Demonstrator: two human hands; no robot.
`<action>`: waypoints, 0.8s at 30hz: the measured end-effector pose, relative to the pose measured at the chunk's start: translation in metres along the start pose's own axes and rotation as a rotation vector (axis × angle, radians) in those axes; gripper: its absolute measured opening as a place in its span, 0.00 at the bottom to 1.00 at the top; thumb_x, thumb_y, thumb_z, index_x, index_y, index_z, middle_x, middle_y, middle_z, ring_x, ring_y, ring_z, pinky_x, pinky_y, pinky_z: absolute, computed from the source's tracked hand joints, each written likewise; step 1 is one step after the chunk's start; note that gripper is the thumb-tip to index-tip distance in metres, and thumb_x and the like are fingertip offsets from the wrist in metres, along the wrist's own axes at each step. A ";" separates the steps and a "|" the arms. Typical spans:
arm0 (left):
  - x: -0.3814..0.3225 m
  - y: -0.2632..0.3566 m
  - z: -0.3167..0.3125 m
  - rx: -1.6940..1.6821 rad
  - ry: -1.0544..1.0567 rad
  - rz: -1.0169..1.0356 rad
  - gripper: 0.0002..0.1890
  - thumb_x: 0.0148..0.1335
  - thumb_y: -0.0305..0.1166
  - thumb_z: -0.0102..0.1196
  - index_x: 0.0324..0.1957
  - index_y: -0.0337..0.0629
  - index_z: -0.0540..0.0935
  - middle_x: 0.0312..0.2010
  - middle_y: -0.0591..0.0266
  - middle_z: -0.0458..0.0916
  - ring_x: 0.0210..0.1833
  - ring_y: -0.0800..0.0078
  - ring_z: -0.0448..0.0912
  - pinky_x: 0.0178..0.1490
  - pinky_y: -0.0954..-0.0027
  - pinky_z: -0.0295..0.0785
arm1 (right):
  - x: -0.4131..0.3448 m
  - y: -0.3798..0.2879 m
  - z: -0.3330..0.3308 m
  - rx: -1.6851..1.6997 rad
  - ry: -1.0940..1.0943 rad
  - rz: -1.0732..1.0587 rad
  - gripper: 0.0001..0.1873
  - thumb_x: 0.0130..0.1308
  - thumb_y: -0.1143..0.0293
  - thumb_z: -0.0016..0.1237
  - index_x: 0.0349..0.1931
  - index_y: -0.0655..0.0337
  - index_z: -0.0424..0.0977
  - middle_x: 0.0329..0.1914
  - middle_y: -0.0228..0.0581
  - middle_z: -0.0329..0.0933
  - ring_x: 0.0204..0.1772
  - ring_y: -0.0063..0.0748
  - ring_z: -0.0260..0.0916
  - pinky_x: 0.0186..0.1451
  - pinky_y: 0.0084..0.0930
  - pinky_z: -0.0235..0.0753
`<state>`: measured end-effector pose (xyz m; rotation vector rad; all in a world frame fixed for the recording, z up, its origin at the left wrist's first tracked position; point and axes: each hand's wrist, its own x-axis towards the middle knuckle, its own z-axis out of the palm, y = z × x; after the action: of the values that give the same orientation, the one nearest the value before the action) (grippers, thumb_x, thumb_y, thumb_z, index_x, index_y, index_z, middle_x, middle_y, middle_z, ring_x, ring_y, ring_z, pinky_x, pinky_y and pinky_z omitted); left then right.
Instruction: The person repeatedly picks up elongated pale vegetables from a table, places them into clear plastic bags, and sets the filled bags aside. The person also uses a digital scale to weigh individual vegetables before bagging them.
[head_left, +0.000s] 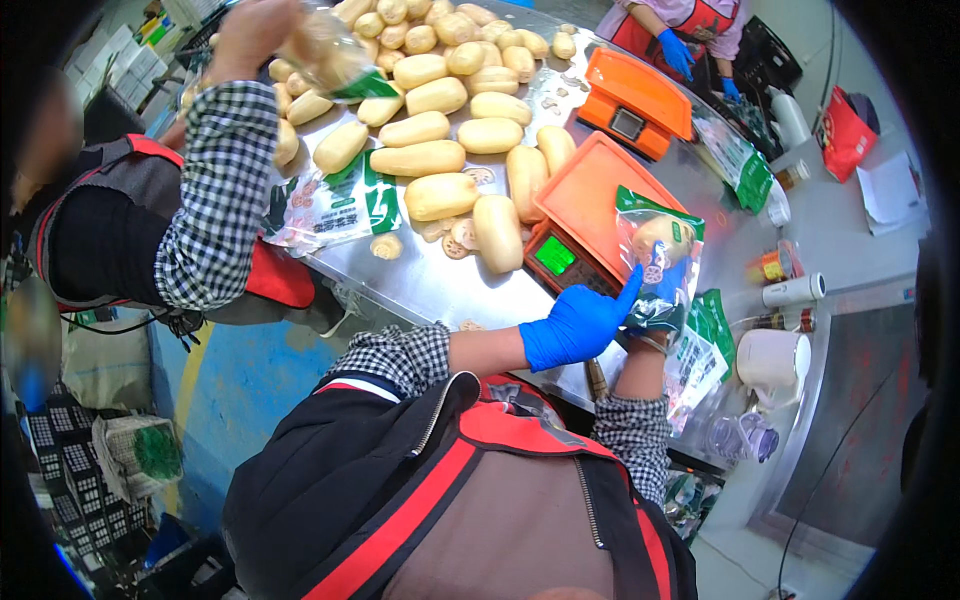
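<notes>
My left hand (574, 326), in a blue glove, has its index finger stretched out to the printed clear plastic bag (686, 240) and its other fingers curled. My right hand (675, 281), also blue-gloved, shows through that bag and supports it; whether it is behind or inside the plastic is unclear. A pale lotus root section (661, 236) is in the bag, over the right edge of an orange weighing scale (604, 176) with a lit green display. Left of the scale, peeled lotus root sections (497, 234) lie on the metal table (360, 270), with cut slices (454, 246) among them.
At the left, a co-worker's hand (251, 37) holds a filled bag (330, 56) above the roots. Another co-worker with blue gloves (676, 54) stands across the table. A second orange scale (637, 97), flat printed bags (337, 202) and a white mug (772, 358) are on the table.
</notes>
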<state>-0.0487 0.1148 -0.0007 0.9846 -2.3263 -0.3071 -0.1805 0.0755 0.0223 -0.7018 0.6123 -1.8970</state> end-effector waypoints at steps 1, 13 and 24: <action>0.001 -0.002 -0.002 -0.004 -0.003 -0.003 0.43 0.56 0.30 0.53 0.74 0.36 0.53 0.17 0.60 0.76 0.16 0.60 0.75 0.19 0.58 0.67 | -0.002 0.000 -0.001 -0.026 -0.002 -0.002 0.15 0.67 0.63 0.46 0.51 0.58 0.75 0.50 0.41 0.77 0.50 0.41 0.73 0.54 0.36 0.70; 0.000 -0.014 0.003 -0.243 -0.121 0.047 0.38 0.60 0.31 0.51 0.71 0.29 0.54 0.15 0.52 0.75 0.14 0.55 0.75 0.15 0.52 0.66 | -0.004 0.022 -0.010 -0.464 0.046 0.014 0.14 0.66 0.65 0.47 0.49 0.58 0.75 0.48 0.41 0.77 0.47 0.42 0.73 0.52 0.36 0.71; 0.021 -0.023 0.057 -0.560 -0.082 -0.126 0.22 0.70 0.39 0.44 0.63 0.42 0.71 0.35 0.42 0.81 0.34 0.47 0.80 0.37 0.51 0.74 | 0.009 0.036 -0.011 -0.919 0.029 0.000 0.14 0.64 0.66 0.48 0.48 0.58 0.76 0.47 0.41 0.78 0.46 0.43 0.74 0.50 0.36 0.71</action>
<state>-0.0811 0.0833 -0.0471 0.8400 -2.0661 -1.0020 -0.1689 0.0547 -0.0086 -1.2323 1.5322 -1.5662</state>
